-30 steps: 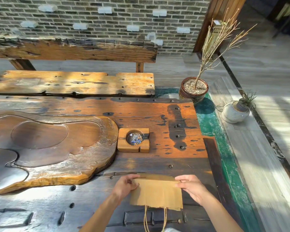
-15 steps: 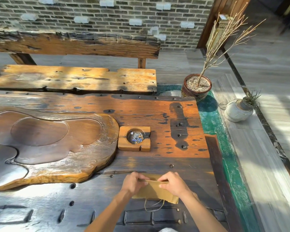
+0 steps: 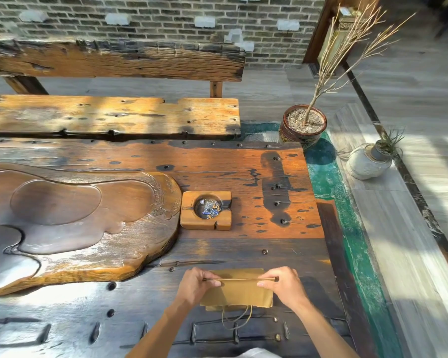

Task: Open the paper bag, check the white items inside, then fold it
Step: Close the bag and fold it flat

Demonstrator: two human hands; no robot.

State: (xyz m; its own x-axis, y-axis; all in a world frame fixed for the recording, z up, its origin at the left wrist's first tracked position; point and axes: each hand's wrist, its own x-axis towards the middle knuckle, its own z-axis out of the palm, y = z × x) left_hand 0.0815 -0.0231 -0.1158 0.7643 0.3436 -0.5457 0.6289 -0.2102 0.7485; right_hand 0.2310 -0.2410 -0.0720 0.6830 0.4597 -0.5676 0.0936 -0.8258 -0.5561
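A brown paper bag (image 3: 239, 293) lies flat on the dark wooden table (image 3: 140, 301) near its front edge, with its cord handles (image 3: 237, 319) trailing toward me. My left hand (image 3: 195, 286) pinches the left end of the bag's raised upper flap. At the flap's right end my right hand (image 3: 285, 286) pinches it too. The flap stands edge-on between both hands, partly bent over the lower half. No white items show; the bag's inside is hidden.
A wooden ashtray block (image 3: 206, 210) with litter sits beyond the bag. A large carved wooden tray (image 3: 75, 220) fills the table's left. A bench (image 3: 114, 115) stands behind. A potted bare branch (image 3: 304, 126) and a pale jar (image 3: 367, 162) sit off the table's right edge.
One second ago the bag was held up, spread flat toward me. Both hands then lowered it onto the table and now hold its upper flap bent over the lower part.
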